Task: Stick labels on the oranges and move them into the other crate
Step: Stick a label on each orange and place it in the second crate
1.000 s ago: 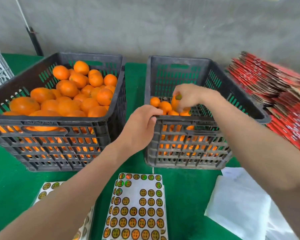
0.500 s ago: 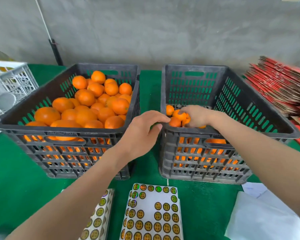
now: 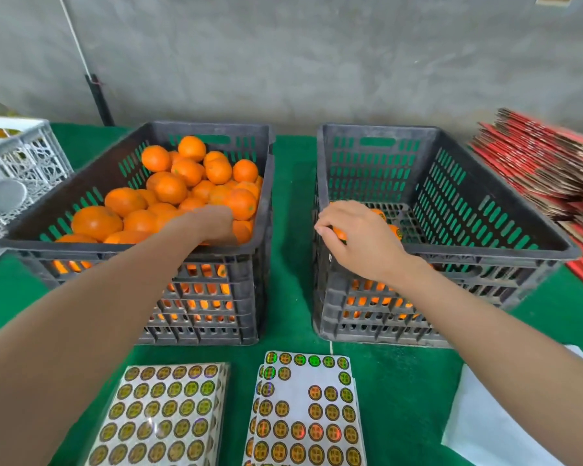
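The left black crate (image 3: pixel 132 250) is heaped with oranges (image 3: pixel 170 188). My left hand (image 3: pixel 212 225) reaches into its near right corner and lies on the fruit; it is blurred and its fingers are hidden. The right black crate (image 3: pixel 485 257) has a few oranges (image 3: pixel 396 232) along its near side. My right hand (image 3: pixel 360 237) hovers palm down over that crate's near left corner, fingers curled over an orange (image 3: pixel 339 233). Two sheets of round gold labels lie in front: one (image 3: pixel 169 412) on the left and one partly used (image 3: pixel 303 415) in the middle.
Green cloth (image 3: pixel 293 183) covers the table. A white lattice crate (image 3: pixel 21 163) stands at the far left. Red flattened cartons (image 3: pixel 546 163) are stacked at the right. White sheet (image 3: pixel 478 425) lies near the front right. A grey wall runs behind.
My left hand has left the gap between the crates and gone into the left crate. My right hand has shifted towards the right crate's near left corner. The view has tilted up.
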Action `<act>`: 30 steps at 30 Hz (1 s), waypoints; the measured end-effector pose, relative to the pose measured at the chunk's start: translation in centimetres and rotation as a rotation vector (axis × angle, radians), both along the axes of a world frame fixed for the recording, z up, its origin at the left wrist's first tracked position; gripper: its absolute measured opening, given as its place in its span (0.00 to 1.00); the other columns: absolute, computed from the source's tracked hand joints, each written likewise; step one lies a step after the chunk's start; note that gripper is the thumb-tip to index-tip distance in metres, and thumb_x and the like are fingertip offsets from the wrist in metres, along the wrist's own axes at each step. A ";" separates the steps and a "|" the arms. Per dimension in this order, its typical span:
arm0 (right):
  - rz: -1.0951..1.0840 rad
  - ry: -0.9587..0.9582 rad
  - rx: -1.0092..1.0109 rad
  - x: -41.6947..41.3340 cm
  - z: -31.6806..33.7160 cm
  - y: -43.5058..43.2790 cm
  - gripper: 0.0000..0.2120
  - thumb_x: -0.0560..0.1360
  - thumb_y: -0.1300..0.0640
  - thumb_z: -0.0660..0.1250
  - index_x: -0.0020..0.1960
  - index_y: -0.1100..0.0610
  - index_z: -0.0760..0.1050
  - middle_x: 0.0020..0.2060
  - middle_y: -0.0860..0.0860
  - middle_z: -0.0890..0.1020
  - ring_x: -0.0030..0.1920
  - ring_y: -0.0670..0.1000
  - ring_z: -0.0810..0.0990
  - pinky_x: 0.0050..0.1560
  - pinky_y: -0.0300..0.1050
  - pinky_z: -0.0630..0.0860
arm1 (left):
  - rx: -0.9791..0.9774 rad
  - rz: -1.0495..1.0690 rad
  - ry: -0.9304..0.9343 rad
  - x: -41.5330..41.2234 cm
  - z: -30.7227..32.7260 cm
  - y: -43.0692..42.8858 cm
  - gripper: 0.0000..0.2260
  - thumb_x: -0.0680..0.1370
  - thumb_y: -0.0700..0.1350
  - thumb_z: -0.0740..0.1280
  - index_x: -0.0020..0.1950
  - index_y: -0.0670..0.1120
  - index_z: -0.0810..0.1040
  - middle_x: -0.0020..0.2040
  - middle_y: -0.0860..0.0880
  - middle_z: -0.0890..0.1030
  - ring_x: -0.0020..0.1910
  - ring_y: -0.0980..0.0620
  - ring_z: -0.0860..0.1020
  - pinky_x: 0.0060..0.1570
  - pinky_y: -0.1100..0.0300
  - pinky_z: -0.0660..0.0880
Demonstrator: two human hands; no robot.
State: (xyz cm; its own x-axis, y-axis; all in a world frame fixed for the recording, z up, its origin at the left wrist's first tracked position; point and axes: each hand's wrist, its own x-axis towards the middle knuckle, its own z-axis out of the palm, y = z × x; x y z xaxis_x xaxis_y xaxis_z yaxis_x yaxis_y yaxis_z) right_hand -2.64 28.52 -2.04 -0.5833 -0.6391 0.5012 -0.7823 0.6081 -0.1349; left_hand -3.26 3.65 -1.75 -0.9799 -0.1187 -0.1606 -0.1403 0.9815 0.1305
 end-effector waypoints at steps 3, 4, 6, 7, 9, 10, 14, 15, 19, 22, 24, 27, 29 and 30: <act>0.057 0.178 -0.134 1.3 0.0 0.0 0.05 0.74 0.66 0.66 0.44 0.65 0.80 0.45 0.58 0.82 0.48 0.60 0.80 0.51 0.52 0.73 | 0.199 0.119 0.276 0.4 0.5 -0.4 0.27 0.69 0.45 0.75 0.64 0.40 0.69 0.62 0.36 0.72 0.59 0.37 0.72 0.52 0.50 0.70; 0.100 0.220 -0.222 2.3 -0.6 -0.2 0.05 0.73 0.67 0.66 0.43 0.65 0.80 0.44 0.58 0.82 0.46 0.59 0.80 0.49 0.51 0.74 | 0.336 0.200 0.401 0.8 1.0 -0.7 0.30 0.66 0.45 0.77 0.64 0.41 0.67 0.61 0.39 0.70 0.59 0.39 0.71 0.49 0.54 0.68; 0.210 0.183 -0.308 4.6 -3.2 -0.4 0.07 0.74 0.64 0.64 0.43 0.65 0.80 0.41 0.57 0.81 0.41 0.57 0.78 0.44 0.47 0.73 | 0.633 0.258 0.676 2.3 2.0 -0.8 0.30 0.65 0.43 0.78 0.61 0.46 0.66 0.57 0.45 0.69 0.56 0.46 0.70 0.44 0.62 0.66; 0.241 0.089 -0.256 5.8 -5.0 -0.4 0.08 0.75 0.62 0.64 0.44 0.64 0.80 0.39 0.56 0.81 0.40 0.56 0.77 0.43 0.45 0.73 | 0.745 0.220 0.764 3.5 2.5 -0.4 0.30 0.65 0.42 0.78 0.59 0.49 0.64 0.55 0.48 0.68 0.53 0.50 0.71 0.39 0.67 0.67; 0.144 -0.235 0.045 7.2 -9.0 -0.3 0.10 0.76 0.57 0.63 0.50 0.61 0.80 0.43 0.55 0.81 0.45 0.55 0.78 0.47 0.46 0.76 | 0.934 0.087 0.829 6.7 2.9 0.8 0.30 0.65 0.40 0.78 0.56 0.52 0.62 0.52 0.53 0.69 0.47 0.64 0.72 0.34 0.74 0.68; 0.027 -0.412 0.241 7.5 -10.9 0.0 0.13 0.78 0.54 0.62 0.56 0.60 0.78 0.49 0.55 0.80 0.52 0.55 0.77 0.52 0.49 0.76 | 1.010 0.027 0.809 8.6 2.7 1.5 0.31 0.64 0.40 0.79 0.56 0.54 0.62 0.52 0.56 0.69 0.44 0.69 0.73 0.34 0.76 0.70; -0.251 -0.725 0.563 7.0 -15.9 0.6 0.27 0.78 0.42 0.57 0.69 0.60 0.68 0.64 0.58 0.71 0.66 0.58 0.68 0.66 0.52 0.65 | 1.102 0.033 0.500 14.3 -1.3 4.8 0.33 0.58 0.49 0.81 0.55 0.67 0.67 0.53 0.63 0.72 0.44 0.67 0.76 0.33 0.71 0.74; -0.279 -0.721 0.572 7.0 -16.7 0.6 0.28 0.77 0.40 0.57 0.68 0.60 0.69 0.64 0.58 0.70 0.65 0.58 0.67 0.66 0.52 0.65 | 1.097 0.093 0.394 15.2 -3.1 5.8 0.33 0.59 0.49 0.82 0.55 0.67 0.68 0.53 0.62 0.73 0.44 0.64 0.77 0.34 0.70 0.74; -0.328 -0.730 0.455 7.0 -17.9 0.7 0.22 0.74 0.43 0.64 0.59 0.58 0.75 0.57 0.55 0.73 0.59 0.56 0.71 0.61 0.50 0.69 | 1.184 0.412 0.035 16.8 -9.9 8.5 0.26 0.63 0.46 0.79 0.58 0.50 0.75 0.49 0.49 0.80 0.46 0.50 0.79 0.45 0.57 0.75; -0.308 -0.679 0.226 7.1 -18.0 1.0 0.11 0.75 0.52 0.66 0.53 0.58 0.77 0.53 0.54 0.76 0.56 0.54 0.74 0.57 0.46 0.70 | 1.253 0.506 -0.125 17.4 -12.7 8.6 0.28 0.61 0.49 0.80 0.58 0.45 0.76 0.50 0.45 0.80 0.50 0.47 0.78 0.54 0.52 0.72; -0.272 -0.728 0.050 7.2 -17.4 1.1 0.07 0.75 0.55 0.67 0.51 0.57 0.77 0.49 0.51 0.78 0.51 0.51 0.76 0.50 0.41 0.69 | 1.337 0.502 -0.202 17.8 -12.9 8.3 0.30 0.55 0.54 0.78 0.54 0.47 0.76 0.49 0.47 0.81 0.49 0.51 0.78 0.54 0.55 0.71; -0.194 -0.927 -0.166 7.2 -15.7 1.1 0.03 0.75 0.57 0.69 0.45 0.52 0.74 0.45 0.46 0.78 0.50 0.47 0.76 0.52 0.40 0.71 | 1.441 0.492 -0.250 17.9 -13.5 7.6 0.53 0.44 0.62 0.79 0.65 0.43 0.72 0.59 0.44 0.79 0.59 0.46 0.75 0.62 0.50 0.68; -0.155 -0.975 -0.222 7.1 -14.7 1.3 0.04 0.74 0.59 0.69 0.45 0.52 0.74 0.45 0.46 0.78 0.52 0.48 0.76 0.57 0.43 0.72 | 1.497 0.472 -0.268 17.6 -13.9 7.2 0.61 0.40 0.64 0.79 0.69 0.41 0.67 0.63 0.43 0.77 0.63 0.44 0.73 0.67 0.49 0.65; -0.148 -0.974 -0.227 7.2 -14.3 1.3 0.04 0.74 0.59 0.69 0.47 0.54 0.75 0.47 0.47 0.78 0.53 0.48 0.76 0.58 0.43 0.72 | 1.530 0.459 -0.272 17.5 -13.9 7.2 0.60 0.39 0.65 0.79 0.67 0.41 0.69 0.60 0.44 0.79 0.61 0.45 0.75 0.65 0.50 0.67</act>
State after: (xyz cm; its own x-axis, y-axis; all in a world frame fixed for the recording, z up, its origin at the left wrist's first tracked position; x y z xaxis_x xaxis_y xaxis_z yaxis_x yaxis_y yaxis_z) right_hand 4.52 29.87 -16.34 -0.8692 -0.4757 -0.1351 -0.1881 0.5708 -0.7993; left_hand 14.23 10.83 -15.65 -0.8332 0.0476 -0.5509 -0.5505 -0.1656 0.8183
